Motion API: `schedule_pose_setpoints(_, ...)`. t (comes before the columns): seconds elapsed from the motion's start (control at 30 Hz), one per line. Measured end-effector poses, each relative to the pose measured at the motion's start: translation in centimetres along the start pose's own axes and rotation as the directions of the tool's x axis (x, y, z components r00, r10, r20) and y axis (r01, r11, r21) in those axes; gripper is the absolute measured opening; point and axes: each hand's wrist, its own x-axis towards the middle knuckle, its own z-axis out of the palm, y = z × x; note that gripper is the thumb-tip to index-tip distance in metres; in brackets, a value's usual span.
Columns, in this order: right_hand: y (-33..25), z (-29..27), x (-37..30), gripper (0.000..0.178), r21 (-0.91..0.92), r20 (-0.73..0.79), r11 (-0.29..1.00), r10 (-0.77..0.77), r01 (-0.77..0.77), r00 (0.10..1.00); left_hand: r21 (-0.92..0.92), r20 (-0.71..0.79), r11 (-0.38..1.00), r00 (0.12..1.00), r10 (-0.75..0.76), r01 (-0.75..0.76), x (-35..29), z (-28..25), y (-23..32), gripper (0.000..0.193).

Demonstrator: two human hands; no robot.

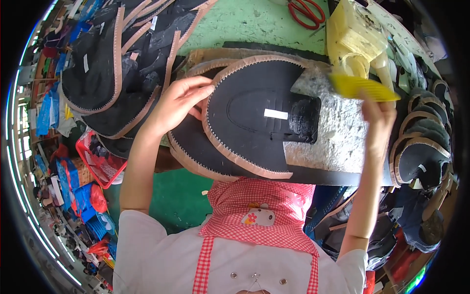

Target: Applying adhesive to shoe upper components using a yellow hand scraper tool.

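Observation:
A black shoe-upper piece point(249, 142) with a tan, zigzag-stitched edge lies on the bench before me, overlapping a similar piece point(188, 147). It bears a white label point(276, 114) and a shiny, wet-looking dark patch point(304, 117). My left hand point(183, 100) pinches its left edge between thumb and fingers. On the right, my right hand point(378, 115) grips a flat yellow ridged plastic tool point(364, 88), held over the far right part of a white-crusted board point(342, 132). Motion blurs the tool somewhat, and its far end is hard to make out.
More black pieces point(93, 63) are heaped at the left, and another stack point(421, 152) stands at the right. Red-handled scissors point(306, 12) lie on the green bench top point(240, 27). A yellowish glue-stained container point(355, 36) stands far right. A red basket point(100, 159) is below left.

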Motion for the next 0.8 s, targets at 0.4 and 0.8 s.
schedule_pose_setpoints(0.4, -2.0, 11.7, -5.9, 0.017, -0.226, 0.245, 0.825, -0.466, 0.518, 0.850, -0.190, 0.016, 0.982, 1.000, -0.019, 0.021, 0.5, -0.7, -2.5, 0.027)
schedule_pose_setpoints(0.8, -3.4, 4.1, -4.6, 0.023, -0.035, 0.909, 0.726, -0.263, 0.687, 0.324, -0.118, 0.009, 0.991, 0.997, 0.072, -0.070, -0.1, -0.2, -2.8, 0.026)
